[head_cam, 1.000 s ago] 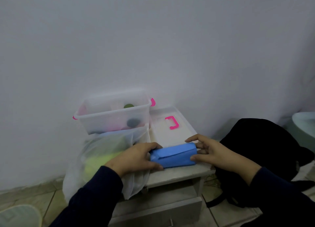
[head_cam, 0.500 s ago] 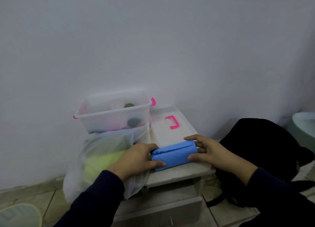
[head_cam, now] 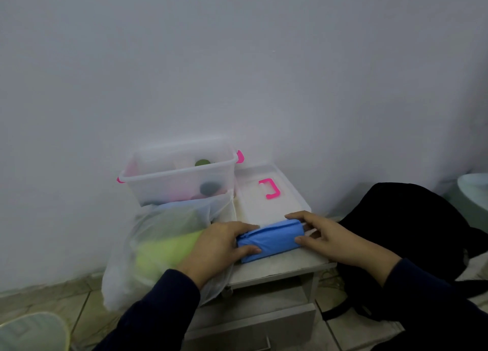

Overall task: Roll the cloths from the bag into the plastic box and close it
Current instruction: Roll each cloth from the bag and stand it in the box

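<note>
Both hands — left hand (head_cam: 219,245), right hand (head_cam: 327,236) — grasp the rolled blue cloth (head_cam: 270,238) by its ends on the small white cabinet (head_cam: 285,267); the clear plastic box with pink latches (head_cam: 179,181) holds several rolls; its lid (head_cam: 266,195) is off; the translucent bag (head_cam: 158,247) holds more cloth — about midway, I judge.

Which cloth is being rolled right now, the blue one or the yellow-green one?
The blue cloth: it lies on the cabinet top, held between the left hand and right hand. The yellow-green cloth sits inside the translucent bag.
</note>
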